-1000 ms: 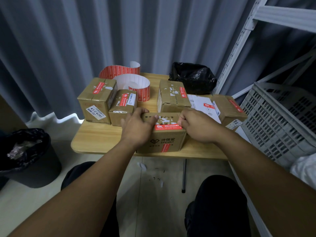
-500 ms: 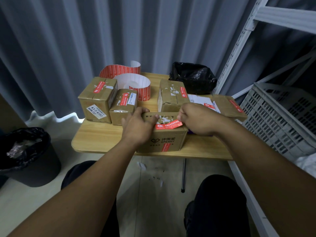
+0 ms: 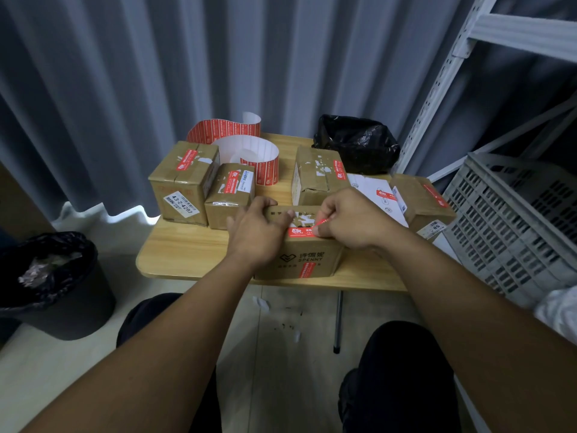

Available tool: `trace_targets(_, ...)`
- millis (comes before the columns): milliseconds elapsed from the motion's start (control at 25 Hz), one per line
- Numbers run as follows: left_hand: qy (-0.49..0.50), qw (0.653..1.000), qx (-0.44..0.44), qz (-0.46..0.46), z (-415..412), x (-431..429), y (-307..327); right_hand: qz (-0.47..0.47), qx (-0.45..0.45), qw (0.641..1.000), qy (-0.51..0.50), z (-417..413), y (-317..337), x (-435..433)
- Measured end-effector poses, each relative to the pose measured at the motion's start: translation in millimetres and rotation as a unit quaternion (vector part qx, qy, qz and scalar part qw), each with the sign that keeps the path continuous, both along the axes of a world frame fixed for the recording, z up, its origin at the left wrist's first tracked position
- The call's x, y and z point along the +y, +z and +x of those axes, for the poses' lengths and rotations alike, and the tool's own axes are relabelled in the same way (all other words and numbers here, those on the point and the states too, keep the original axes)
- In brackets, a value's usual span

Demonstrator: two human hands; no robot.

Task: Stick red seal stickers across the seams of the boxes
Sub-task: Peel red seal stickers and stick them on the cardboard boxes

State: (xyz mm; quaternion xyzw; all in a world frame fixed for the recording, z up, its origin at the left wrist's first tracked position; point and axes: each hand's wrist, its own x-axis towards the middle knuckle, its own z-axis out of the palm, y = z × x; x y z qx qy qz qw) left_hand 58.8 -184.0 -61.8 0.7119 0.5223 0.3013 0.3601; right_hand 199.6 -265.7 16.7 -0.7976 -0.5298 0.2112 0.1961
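Observation:
A brown cardboard box (image 3: 299, 260) printed "SPENNY" stands at the table's front edge. One red seal sticker (image 3: 301, 231) lies along its top front edge, and a second runs down its front face. My left hand (image 3: 256, 235) grips the box's top left corner, thumb beside the sticker's left end. My right hand (image 3: 349, 220) pinches the sticker's right end, which is lifted and folded off the cardboard. Behind, a curled strip of red stickers on white backing (image 3: 249, 151) stands on the table.
Several more boxes carrying red seals sit on the wooden table (image 3: 187, 254): two at back left (image 3: 181, 182), one in the middle (image 3: 315, 176), one at right (image 3: 427, 204). A black bag (image 3: 356, 145), a lined bin (image 3: 56, 285), a grey crate (image 3: 515, 220) and a metal shelf frame (image 3: 452, 57) surround it.
The sticker lay flat along the box's top front edge a second ago. My right hand has since lifted its right end and curled it up; the left hand stays on the box.

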Motion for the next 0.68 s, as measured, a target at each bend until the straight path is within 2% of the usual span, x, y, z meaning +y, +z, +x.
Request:
trace_targets(520,-0.009,1.0,-0.007,-0.008,-0.3,1.8,-1.6,0.016,0.144,0.988,-0.044,0.9,-1.2,-0.1)
trace_targets(680,-0.01,1.0,-0.006,-0.008,-0.7,2.2,-1.5,0.031,0.206,0.975,-0.072,3.1,0.1,-0.2)
